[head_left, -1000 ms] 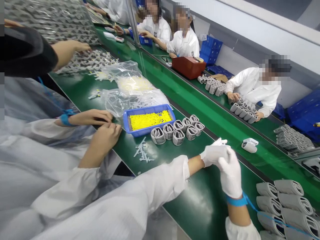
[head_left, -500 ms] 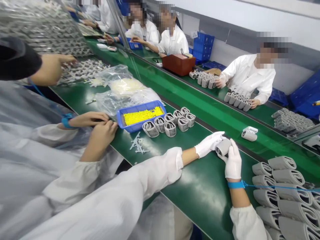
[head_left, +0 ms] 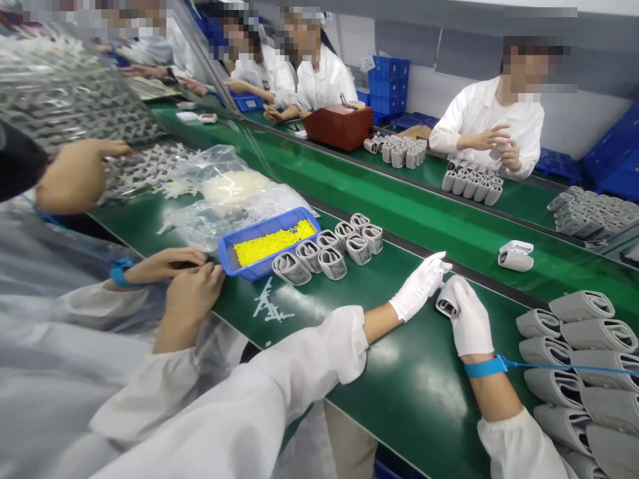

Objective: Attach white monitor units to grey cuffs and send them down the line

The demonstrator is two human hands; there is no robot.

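My right hand [head_left: 472, 320], in a white glove with a blue wrist strap, grips a small rolled grey cuff [head_left: 448, 299] above the near edge of the green belt. Its rolled end faces left and toward me. Just left of the cuff is my gloved left hand [head_left: 418, 287], its index finger stretched out and the others partly bent. I see nothing held in it, and its fingertips are close to the cuff; whether they touch cannot be made out. On the belt beyond lies another grey cuff with a white monitor [head_left: 516, 257].
Several rolled cuffs [head_left: 596, 332] are stacked at right, more [head_left: 332, 263] stand left of my hands. A blue tray [head_left: 227, 256] holds yellow pieces beside plastic bags [head_left: 192, 223]. A co-worker's bare hands [head_left: 192, 293] work at left. Another person [head_left: 492, 120] sits across the belt [head_left: 414, 219].
My left hand has come off the cuff, and my right hand now holds it alone. The monitor on the belt has shifted right. The person opposite has raised both hands from the cuffs.
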